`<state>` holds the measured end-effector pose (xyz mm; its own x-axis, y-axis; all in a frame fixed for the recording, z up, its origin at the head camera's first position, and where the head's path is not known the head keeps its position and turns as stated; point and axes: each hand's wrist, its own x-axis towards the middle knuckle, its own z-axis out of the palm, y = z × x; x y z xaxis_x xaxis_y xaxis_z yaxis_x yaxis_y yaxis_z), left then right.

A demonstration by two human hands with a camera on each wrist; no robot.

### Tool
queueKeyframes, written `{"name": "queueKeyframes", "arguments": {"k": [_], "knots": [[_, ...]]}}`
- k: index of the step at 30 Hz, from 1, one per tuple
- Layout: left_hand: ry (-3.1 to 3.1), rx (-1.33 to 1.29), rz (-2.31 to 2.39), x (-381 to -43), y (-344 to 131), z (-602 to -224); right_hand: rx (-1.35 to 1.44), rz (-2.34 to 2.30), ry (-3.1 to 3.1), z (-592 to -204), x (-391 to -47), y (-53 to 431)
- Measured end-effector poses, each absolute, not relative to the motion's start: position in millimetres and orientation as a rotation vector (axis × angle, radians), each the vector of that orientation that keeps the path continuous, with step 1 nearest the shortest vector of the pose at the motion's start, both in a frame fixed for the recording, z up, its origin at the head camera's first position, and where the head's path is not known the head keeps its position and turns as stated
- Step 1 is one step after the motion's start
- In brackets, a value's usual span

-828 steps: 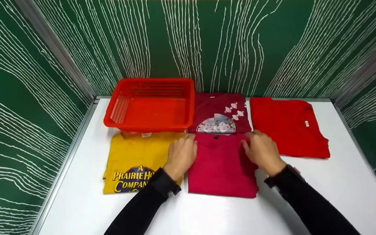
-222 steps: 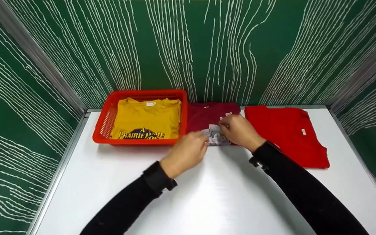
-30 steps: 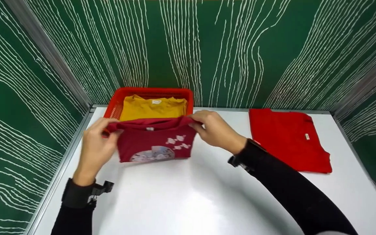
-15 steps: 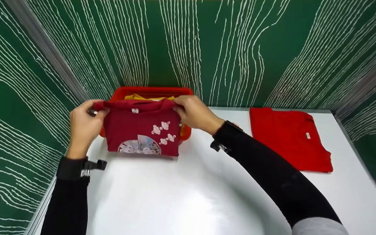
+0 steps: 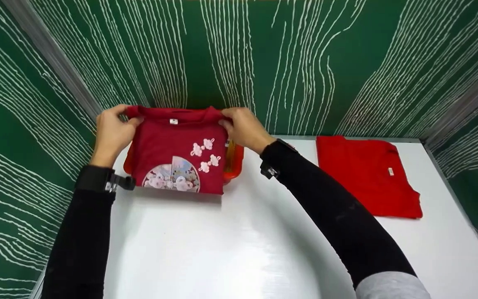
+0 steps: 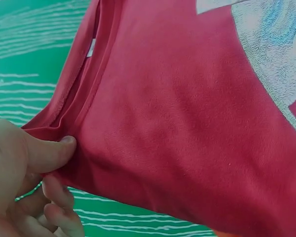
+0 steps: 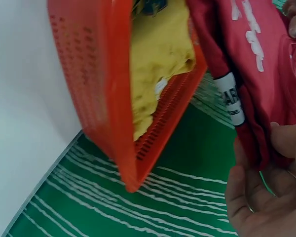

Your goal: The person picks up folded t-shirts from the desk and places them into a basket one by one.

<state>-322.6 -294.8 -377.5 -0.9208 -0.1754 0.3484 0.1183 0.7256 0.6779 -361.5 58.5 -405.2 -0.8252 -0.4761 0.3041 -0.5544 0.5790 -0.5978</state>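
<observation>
A folded maroon T-shirt with a printed half-circle and small pink figures hangs over the red plastic basket, covering most of it in the head view. My left hand pinches the shirt's upper left corner by the collar, thumb in front. The upper right corner is pinched by my right hand. In the right wrist view the shirt is held above and apart from the basket's rim, and a folded yellow T-shirt lies inside the basket. A white printed band shows on the maroon shirt's side edge.
A folded red shirt lies on the white table at the right. Green walls with white wavy lines rise behind the table and at both sides. The basket stands against the back wall.
Both hands have carried the maroon shirt up, back and slightly left, from in front of the basket to over it. Earlier, this shirt lay on the table right of the basket.
</observation>
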Motion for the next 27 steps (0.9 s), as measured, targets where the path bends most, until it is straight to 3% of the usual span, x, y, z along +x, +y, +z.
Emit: {"name": "queueKeyframes", "arguments": {"k": [16, 27], "knots": [[-2.789, 0.079, -1.061, -371, -292, -407, 0.772, 0.956, -2.854, -445, -392, 43], [-2.896, 0.207, -1.292, -384, -286, -423, 0.723, 0.861, -2.912, -461, -399, 41]]}}
